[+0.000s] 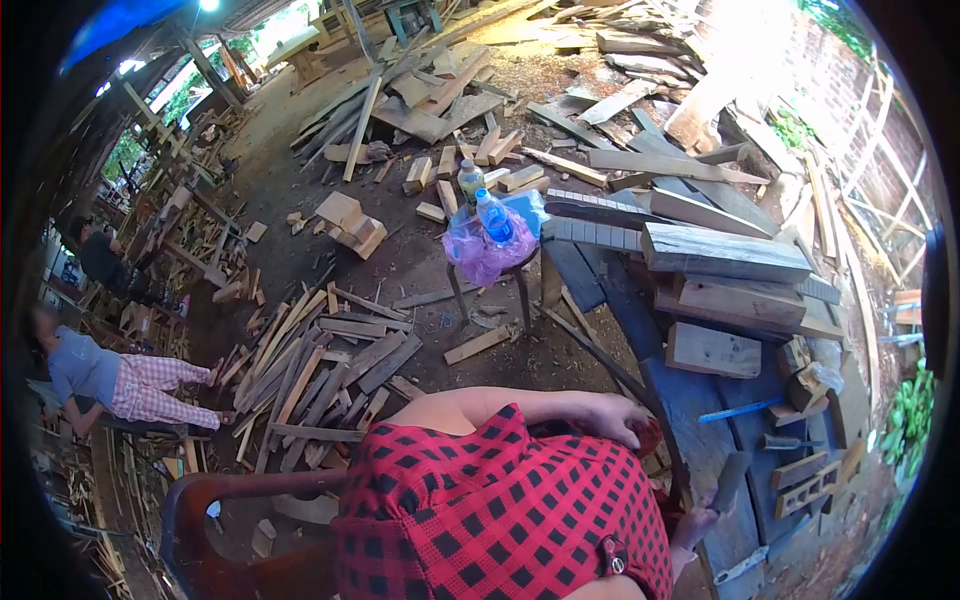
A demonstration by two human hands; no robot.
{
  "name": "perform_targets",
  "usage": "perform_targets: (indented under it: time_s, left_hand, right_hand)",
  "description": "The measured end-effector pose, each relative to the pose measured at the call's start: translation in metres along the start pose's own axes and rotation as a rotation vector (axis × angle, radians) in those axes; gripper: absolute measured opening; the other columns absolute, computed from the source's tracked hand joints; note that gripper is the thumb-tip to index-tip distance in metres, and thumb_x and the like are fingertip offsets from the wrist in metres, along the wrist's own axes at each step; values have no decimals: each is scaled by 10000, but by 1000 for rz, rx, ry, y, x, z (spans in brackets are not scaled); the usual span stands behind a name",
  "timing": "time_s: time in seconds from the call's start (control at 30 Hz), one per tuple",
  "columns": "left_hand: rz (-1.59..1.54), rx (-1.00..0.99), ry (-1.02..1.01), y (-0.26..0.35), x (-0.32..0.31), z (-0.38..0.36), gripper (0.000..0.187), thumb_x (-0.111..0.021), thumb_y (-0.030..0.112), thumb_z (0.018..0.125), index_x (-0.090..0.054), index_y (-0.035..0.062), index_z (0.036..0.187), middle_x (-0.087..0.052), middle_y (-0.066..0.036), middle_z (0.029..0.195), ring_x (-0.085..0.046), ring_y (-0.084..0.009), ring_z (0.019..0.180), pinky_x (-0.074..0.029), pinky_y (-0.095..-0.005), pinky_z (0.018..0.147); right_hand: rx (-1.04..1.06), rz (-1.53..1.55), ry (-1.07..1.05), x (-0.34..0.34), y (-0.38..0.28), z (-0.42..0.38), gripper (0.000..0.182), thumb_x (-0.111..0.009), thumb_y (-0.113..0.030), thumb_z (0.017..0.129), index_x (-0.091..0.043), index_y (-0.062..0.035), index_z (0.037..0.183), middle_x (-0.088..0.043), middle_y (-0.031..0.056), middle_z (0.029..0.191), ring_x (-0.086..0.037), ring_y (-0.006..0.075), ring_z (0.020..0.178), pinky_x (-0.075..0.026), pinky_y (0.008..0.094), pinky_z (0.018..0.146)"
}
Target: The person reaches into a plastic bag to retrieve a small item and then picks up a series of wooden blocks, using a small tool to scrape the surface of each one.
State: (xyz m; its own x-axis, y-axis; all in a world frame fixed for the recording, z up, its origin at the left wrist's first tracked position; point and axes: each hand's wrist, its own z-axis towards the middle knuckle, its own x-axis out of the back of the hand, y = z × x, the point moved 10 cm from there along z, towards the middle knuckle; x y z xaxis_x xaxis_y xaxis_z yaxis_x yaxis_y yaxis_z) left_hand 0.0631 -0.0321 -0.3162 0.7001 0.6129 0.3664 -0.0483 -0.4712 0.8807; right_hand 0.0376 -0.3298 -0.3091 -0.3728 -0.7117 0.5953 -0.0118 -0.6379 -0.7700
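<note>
My left hand (618, 418) is in front of my red checked shirt, fingers curled by a small reddish thing (651, 436); what they hold, if anything, is hidden. Lower down, my right hand (692, 527) is closed round the end of a dark oblong block (732, 482) at the edge of the dark workbench (708, 440). A thin blue strip (740, 410) lies on the bench beyond it. Beside that are a tool with a dark handle (785, 442) and a slotted wooden piece (808, 488). A flat metal tool (740, 566) lies at the near edge.
Thick timber blocks (725, 250) are stacked on the bench's far part. A stool (522, 290) carries bottles (492, 215) and a pink plastic bag (485, 258). Wood strips (330, 370) litter the floor. A chair (190, 520) is behind me; two people (85, 365) are at left.
</note>
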Motion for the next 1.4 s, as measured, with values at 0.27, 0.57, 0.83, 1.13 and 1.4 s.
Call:
perform_targets:
  time_s: [0.27,0.57,0.83,1.13,1.4]
  left_hand:
    - [57,-226,69,50,16,6,656,-687,262,776,-433,28,1334,-599,-211,1140,-586,-339,1063,-467,-395,905]
    - [461,-507,200,113,3,81,720,-684,137,708,-401,84,1368,-454,-201,1311,-474,-382,1188,-414,-415,994]
    - [414,-469,373,122,-3,101,659,-687,98,666,-470,96,1288,-482,-164,1206,-528,-363,1047,-459,-421,904]
    - [721,-688,392,153,-7,121,199,-686,106,648,-569,82,806,-573,-58,801,-544,-290,843,-449,-418,691]
    - [794,-702,264,152,-32,144,289,-614,108,682,-593,75,969,-613,-70,937,-562,-265,969,-412,-408,793]
  right_hand:
    - [474,-312,-178,-44,-90,18,354,-632,-228,859,-584,-17,1139,-558,147,1124,-460,353,1115,-330,442,987]
    - [430,-370,-377,-56,-82,41,560,-678,-205,756,-515,-95,1280,-531,96,1292,-413,263,1285,-203,505,1089]
    - [397,-271,-313,-35,-70,40,571,-634,-35,641,-515,-39,1199,-469,122,1231,-402,339,1224,-280,434,1064]
    - [423,-119,18,36,-85,46,279,-690,-46,676,-649,-34,952,-511,151,1217,-465,320,1175,-371,406,1003]
    - [109,57,137,101,-5,54,140,-669,-105,809,-599,-5,741,-597,99,778,-576,263,715,-450,354,665]
